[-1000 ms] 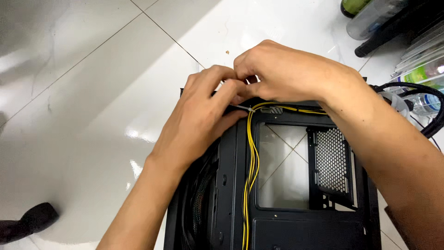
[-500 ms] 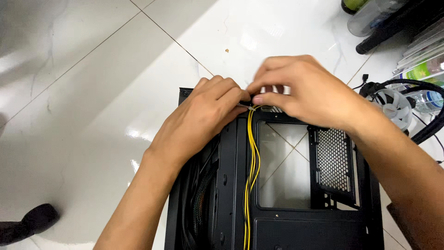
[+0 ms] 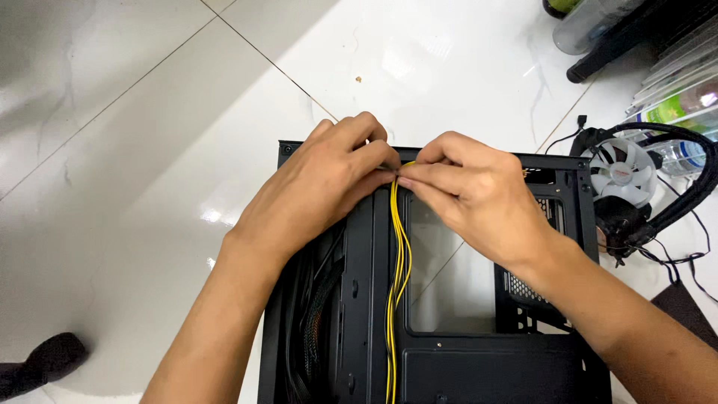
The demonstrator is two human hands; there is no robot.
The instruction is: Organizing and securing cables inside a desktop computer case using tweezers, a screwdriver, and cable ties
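A black computer case (image 3: 374, 299) lies flat on the white tiled floor, its open side up. A bundle of yellow cables (image 3: 397, 262) runs up the case's middle panel to its far edge. My left hand (image 3: 321, 187) and my right hand (image 3: 471, 187) meet at the top end of that bundle, fingertips pinched together on the cables near the case's far rim. What sits between the fingertips is hidden. A large rectangular cutout (image 3: 449, 292) in the panel shows the floor beneath.
A white fan with black hoses and cables (image 3: 624, 176) lies right of the case. Bottles and a black bar (image 3: 598, 30) sit at the top right. A dark object (image 3: 45, 359) rests on the floor at the bottom left. Black cables (image 3: 314, 314) fill the case's left side.
Both hands have shifted slightly down and right along the case's far edge. The right hand has drawn back from over the left, and the fingertips now meet at the cable top.
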